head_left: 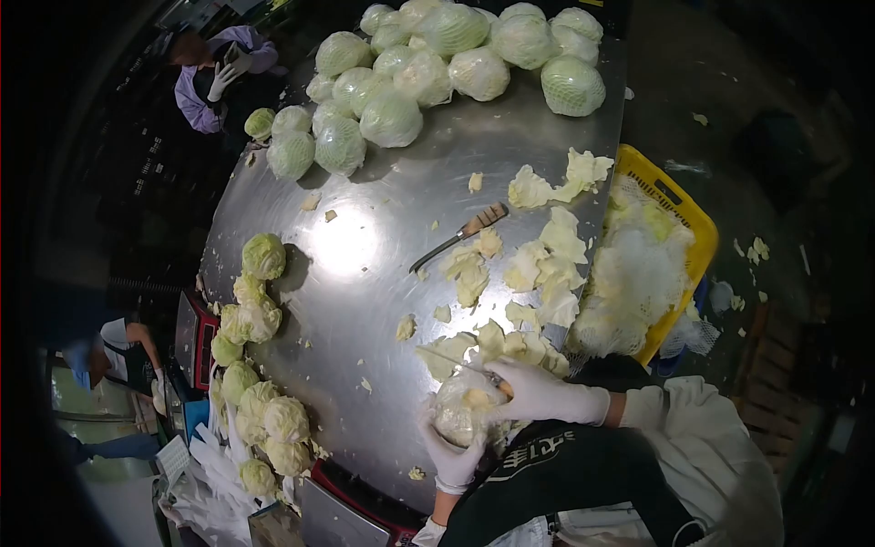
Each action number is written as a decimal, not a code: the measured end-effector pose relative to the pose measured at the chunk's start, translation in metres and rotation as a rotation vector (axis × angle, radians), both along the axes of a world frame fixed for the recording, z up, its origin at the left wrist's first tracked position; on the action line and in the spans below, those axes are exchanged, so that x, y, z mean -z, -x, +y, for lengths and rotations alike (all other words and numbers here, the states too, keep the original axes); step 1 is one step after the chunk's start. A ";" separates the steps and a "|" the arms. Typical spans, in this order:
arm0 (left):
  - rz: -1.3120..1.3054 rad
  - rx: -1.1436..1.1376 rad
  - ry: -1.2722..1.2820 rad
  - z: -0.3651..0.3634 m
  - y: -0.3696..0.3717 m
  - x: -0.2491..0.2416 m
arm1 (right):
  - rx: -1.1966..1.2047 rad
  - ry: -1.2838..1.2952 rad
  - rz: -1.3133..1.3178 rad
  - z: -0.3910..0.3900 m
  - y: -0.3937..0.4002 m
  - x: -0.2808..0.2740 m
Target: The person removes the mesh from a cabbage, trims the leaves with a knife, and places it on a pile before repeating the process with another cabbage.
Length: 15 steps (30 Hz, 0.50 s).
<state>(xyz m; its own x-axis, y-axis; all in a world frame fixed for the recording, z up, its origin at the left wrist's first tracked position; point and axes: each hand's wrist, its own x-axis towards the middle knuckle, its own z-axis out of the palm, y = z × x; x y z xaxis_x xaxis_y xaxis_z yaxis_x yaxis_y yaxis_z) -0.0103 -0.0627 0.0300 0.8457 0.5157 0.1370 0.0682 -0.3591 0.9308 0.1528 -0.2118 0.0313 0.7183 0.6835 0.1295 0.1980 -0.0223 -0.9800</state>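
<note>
The cabbage (pixel 460 410) is partly hidden by both gloved hands (its underside unseen).

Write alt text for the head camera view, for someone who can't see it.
Two gloved hands, left and right, hold a cabbage at the near edge of a steel table. A knife lies mid-table among loose leaves, with netted cabbages at the far end, trimmed ones on the left, and a yellow crate on the right.

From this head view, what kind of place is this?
Likely a produce-packing or vegetable-prep workshop: a steel table piled with netted cabbages, loose trimmed leaves, a knife, and a yellow crate.
</note>
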 end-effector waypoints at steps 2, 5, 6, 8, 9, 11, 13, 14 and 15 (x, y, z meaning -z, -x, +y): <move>0.075 -0.171 0.083 -0.007 -0.004 -0.003 | -0.190 0.281 0.205 0.011 0.000 -0.001; 0.048 -0.310 0.274 -0.019 -0.020 -0.011 | -0.110 0.344 0.149 0.022 0.001 0.003; 0.050 -0.316 0.280 -0.020 -0.019 -0.008 | -0.116 0.350 0.149 0.024 0.003 0.011; 0.051 -0.317 0.197 -0.019 -0.019 0.001 | 0.039 0.205 -0.108 0.030 0.003 0.022; 0.050 -0.320 0.201 -0.018 -0.018 0.006 | 0.037 0.208 -0.109 0.031 0.001 0.027; 0.043 -0.289 0.069 -0.018 -0.017 0.012 | -0.037 0.344 -0.132 0.033 -0.012 0.026; 0.064 -0.276 0.044 -0.023 -0.017 0.008 | -0.027 0.408 -0.147 0.038 -0.027 0.038; 0.085 -0.256 0.013 -0.025 -0.018 0.005 | -0.010 0.468 -0.160 0.040 -0.032 0.043; 0.082 -0.250 0.015 -0.027 -0.015 0.009 | -0.004 0.470 -0.162 0.042 -0.034 0.049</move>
<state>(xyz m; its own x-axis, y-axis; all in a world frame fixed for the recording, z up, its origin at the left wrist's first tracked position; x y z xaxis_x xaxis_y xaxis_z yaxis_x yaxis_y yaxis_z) 0.0045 -0.0892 0.0208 0.6997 0.7116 0.0639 0.2284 -0.3076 0.9237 0.1868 -0.1701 -0.0172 0.7116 0.6975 -0.0840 0.3477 -0.4535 -0.8206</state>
